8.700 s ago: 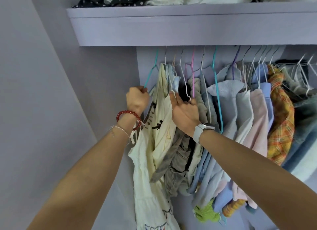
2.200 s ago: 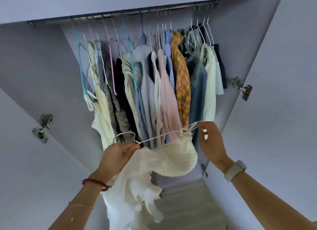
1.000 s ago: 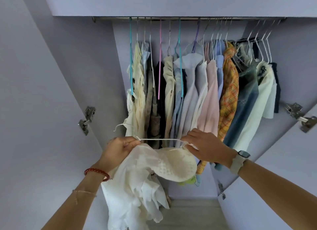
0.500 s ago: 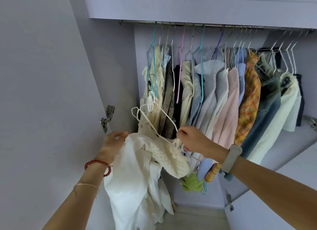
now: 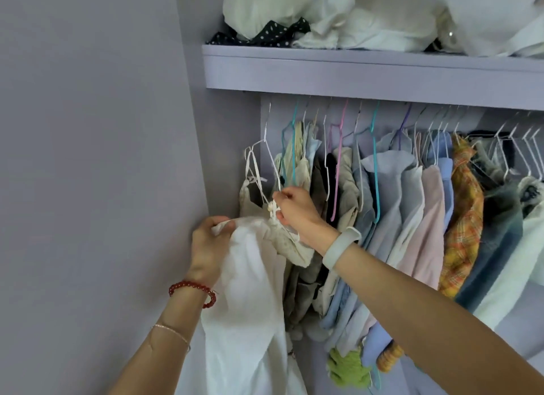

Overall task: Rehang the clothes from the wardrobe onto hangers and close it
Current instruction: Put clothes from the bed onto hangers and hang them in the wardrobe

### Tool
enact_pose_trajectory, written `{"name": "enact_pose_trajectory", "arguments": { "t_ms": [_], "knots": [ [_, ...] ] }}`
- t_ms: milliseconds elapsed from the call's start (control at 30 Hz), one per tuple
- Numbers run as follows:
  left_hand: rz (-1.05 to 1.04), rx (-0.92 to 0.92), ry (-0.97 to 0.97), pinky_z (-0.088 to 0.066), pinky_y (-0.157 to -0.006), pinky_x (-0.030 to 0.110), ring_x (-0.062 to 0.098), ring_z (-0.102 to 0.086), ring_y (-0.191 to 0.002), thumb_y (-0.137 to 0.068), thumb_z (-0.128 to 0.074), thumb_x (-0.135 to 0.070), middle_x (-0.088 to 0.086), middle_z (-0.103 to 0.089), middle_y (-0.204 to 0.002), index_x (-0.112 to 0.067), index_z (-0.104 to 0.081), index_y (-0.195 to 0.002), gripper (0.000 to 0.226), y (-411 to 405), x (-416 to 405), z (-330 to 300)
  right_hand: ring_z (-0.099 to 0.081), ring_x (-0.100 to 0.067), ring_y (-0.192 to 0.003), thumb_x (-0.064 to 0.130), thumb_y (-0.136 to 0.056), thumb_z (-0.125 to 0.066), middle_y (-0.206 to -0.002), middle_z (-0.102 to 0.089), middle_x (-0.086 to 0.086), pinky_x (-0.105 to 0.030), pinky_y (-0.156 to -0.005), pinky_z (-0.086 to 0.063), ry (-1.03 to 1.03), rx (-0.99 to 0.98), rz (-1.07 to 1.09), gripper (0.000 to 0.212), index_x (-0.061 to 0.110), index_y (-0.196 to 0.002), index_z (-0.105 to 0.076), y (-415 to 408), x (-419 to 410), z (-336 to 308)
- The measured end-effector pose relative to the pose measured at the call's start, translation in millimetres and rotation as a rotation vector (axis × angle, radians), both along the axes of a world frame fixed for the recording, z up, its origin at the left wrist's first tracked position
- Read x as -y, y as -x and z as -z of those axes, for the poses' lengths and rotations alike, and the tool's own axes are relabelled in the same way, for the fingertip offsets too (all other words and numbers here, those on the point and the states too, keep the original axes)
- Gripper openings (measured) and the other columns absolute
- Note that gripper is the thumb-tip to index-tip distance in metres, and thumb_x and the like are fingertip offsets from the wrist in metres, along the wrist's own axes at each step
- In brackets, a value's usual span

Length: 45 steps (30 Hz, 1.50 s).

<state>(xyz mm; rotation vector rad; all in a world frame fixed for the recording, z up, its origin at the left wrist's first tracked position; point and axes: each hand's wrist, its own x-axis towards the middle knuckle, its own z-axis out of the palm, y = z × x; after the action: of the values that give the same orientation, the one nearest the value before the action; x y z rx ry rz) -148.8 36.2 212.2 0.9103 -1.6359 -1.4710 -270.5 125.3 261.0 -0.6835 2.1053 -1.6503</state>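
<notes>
A white strappy dress (image 5: pixel 250 291) hangs from a white wire hanger (image 5: pixel 266 147) at the far left of the wardrobe rail, its thin straps looped over the hanger. My left hand (image 5: pixel 209 244) grips the top edge of the dress fabric. My right hand (image 5: pixel 294 209) pinches the dress strap and the lower wire of the hanger at the bodice. The hanger's hook rises toward the rail, which the shelf edge hides. Several hung garments (image 5: pixel 397 218) fill the rail to the right.
The lilac shelf (image 5: pixel 353 73) above carries a heap of loose white clothes (image 5: pixel 353 14) and a dark dotted cloth (image 5: pixel 265 32). The open left door panel (image 5: pixel 88 159) stands close beside my left arm. A green knit piece (image 5: pixel 347 368) dangles low.
The dress on its white hanger has gone up from waist height to the left end of the rail. Both hands stayed on it, and my view has tilted up to the shelf.
</notes>
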Motion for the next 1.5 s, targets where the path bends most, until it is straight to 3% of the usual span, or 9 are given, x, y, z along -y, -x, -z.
{"name": "enact_pose_trajectory", "arguments": {
  "t_ms": [167, 467, 667, 767, 900, 1133, 1300, 1400, 1500],
  "knots": [
    [-0.004, -0.004, 0.020, -0.050, -0.071, 0.031, 0.020, -0.057, -0.072, -0.085, -0.060, -0.009, 0.003, -0.061, -0.076, -0.019, -0.058, -0.078, 0.013, 24.1, 10.7, -5.6, -0.048, -0.021, -0.062, 0.013, -0.093, -0.044, -0.060, -0.044, -0.006, -0.032, -0.060, -0.038, 0.047, -0.036, 0.084, 0.024, 0.013, -0.069, -0.044, 16.6, 52.5, -1.5],
    [-0.018, 0.098, -0.056, -0.049, -0.075, 0.031, 0.030, -0.060, -0.083, -0.084, -0.048, 0.002, 0.013, -0.063, -0.087, -0.011, -0.061, -0.090, 0.019, 92.3, 35.2, 12.9, -0.043, -0.020, -0.075, 0.005, -0.093, -0.038, -0.079, -0.045, -0.012, -0.024, -0.060, -0.027, -0.063, -0.386, 0.326, 0.011, 0.006, -0.081, -0.039, 89.7, 33.5, 36.4],
    [-0.154, 0.174, 0.227, -0.040, -0.087, 0.031, 0.037, -0.054, -0.106, -0.084, -0.044, 0.001, 0.023, -0.059, -0.110, 0.001, -0.059, -0.105, 0.025, 173.3, 54.0, -14.7, -0.042, -0.023, -0.072, 0.004, -0.092, -0.037, -0.076, -0.042, -0.011, -0.029, -0.062, -0.023, -0.136, -0.556, 0.271, 0.013, 0.008, -0.080, -0.038, 109.5, 13.3, 49.7],
    [-0.179, 0.089, 0.392, -0.033, -0.084, 0.025, 0.038, -0.053, -0.100, -0.087, -0.044, 0.001, 0.024, -0.050, -0.115, 0.002, -0.057, -0.105, 0.023, 205.6, 71.3, -40.1, -0.049, -0.028, -0.075, 0.006, -0.093, -0.039, -0.077, -0.047, -0.013, -0.033, -0.065, -0.031, -0.131, -0.601, 0.233, 0.013, 0.002, -0.084, -0.049, 111.6, 16.0, 50.8],
    [-0.026, -0.116, 0.546, -0.037, -0.095, 0.024, 0.025, -0.050, -0.099, -0.085, -0.062, -0.013, 0.011, -0.039, -0.110, -0.001, -0.057, -0.102, 0.022, 236.2, 91.4, -59.0, -0.039, -0.017, -0.064, 0.011, -0.096, -0.037, -0.069, -0.040, 0.000, -0.023, -0.055, -0.018, -0.156, -0.690, 0.224, 0.016, 0.005, -0.085, -0.047, 113.8, 25.4, 51.7],
    [0.182, 0.195, 0.805, -0.040, -0.098, 0.034, 0.033, -0.048, -0.106, -0.077, -0.052, 0.014, 0.019, -0.039, -0.118, 0.002, -0.053, -0.106, 0.031, 222.5, 120.5, 22.6, -0.042, -0.020, -0.068, 0.008, -0.095, -0.036, -0.072, -0.043, -0.007, -0.024, -0.057, -0.021, -0.112, -0.626, 0.199, 0.020, -0.001, -0.086, -0.051, 118.2, 43.3, 57.7],
    [0.311, 0.589, 1.021, -0.038, -0.089, 0.035, 0.035, -0.046, -0.105, -0.085, -0.046, 0.005, 0.018, -0.034, -0.127, -0.004, -0.040, -0.127, 0.043, 226.0, 139.3, 33.2, -0.040, -0.016, -0.059, 0.008, -0.095, -0.039, -0.061, -0.038, 0.005, -0.023, -0.055, -0.022, -0.021, -0.659, 0.189, 0.020, 0.006, -0.077, -0.048, 120.5, 39.2, 60.3],
    [0.243, 0.495, 0.890, -0.037, -0.094, 0.036, 0.035, -0.047, -0.105, -0.090, -0.045, -0.002, 0.019, -0.031, -0.130, -0.003, -0.038, -0.132, 0.042, 242.5, 148.3, 10.2, -0.039, -0.008, -0.051, 0.011, -0.095, -0.040, -0.058, -0.038, 0.009, -0.018, -0.047, -0.025, 0.011, -0.611, 0.244, 0.019, 0.010, -0.077, -0.045, 125.2, 38.7, 60.3],
    [0.225, 0.314, 0.474, -0.033, -0.104, 0.031, 0.034, -0.047, -0.114, -0.096, -0.039, -0.007, 0.023, -0.038, -0.132, 0.001, -0.050, -0.125, 0.032, 257.5, 149.7, -3.4, -0.039, -0.005, -0.050, 0.011, -0.095, -0.040, -0.057, -0.039, 0.006, -0.022, -0.049, -0.023, -0.012, -0.577, 0.265, 0.019, 0.010, -0.076, -0.044, 128.8, 41.1, 56.8]
  ]
}}
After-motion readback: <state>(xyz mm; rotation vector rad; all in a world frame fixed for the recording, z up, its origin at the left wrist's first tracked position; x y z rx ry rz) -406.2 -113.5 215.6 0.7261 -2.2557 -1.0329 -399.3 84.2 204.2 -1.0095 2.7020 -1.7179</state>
